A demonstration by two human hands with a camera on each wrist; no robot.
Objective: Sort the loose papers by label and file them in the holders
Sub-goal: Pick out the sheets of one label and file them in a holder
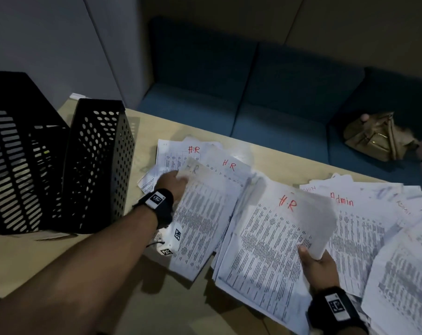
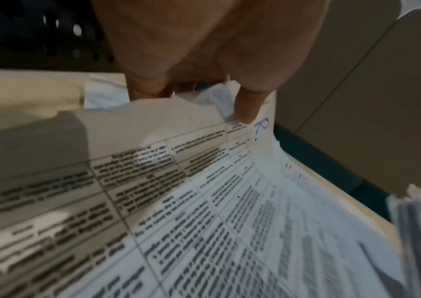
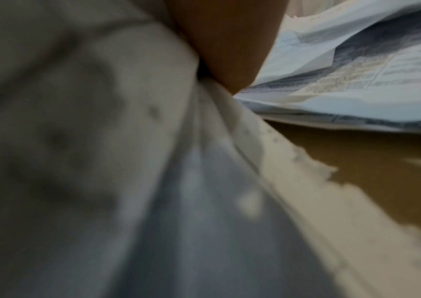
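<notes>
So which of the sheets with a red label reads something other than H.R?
The sheet marked Admin, lying right of the H.R sheet held by the right hand; the other legible red labels read H.R.

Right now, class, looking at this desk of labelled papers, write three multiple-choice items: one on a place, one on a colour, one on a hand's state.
1. Where do the two black perforated metal file holders stand?
A. left of the papers
B. on the sofa
C. right of the papers

2. What colour is the "Admin" label on the white printed sheet?
A. green
B. red
C. yellow

3. What is the right hand doing?
A. resting flat on the table
B. gripping a holder
C. gripping a lifted sheaf of printed sheets

Answers: A, the holders stand at the table's left end; B, the lettering is red; C, thumb on top, sheets curling up.
</notes>
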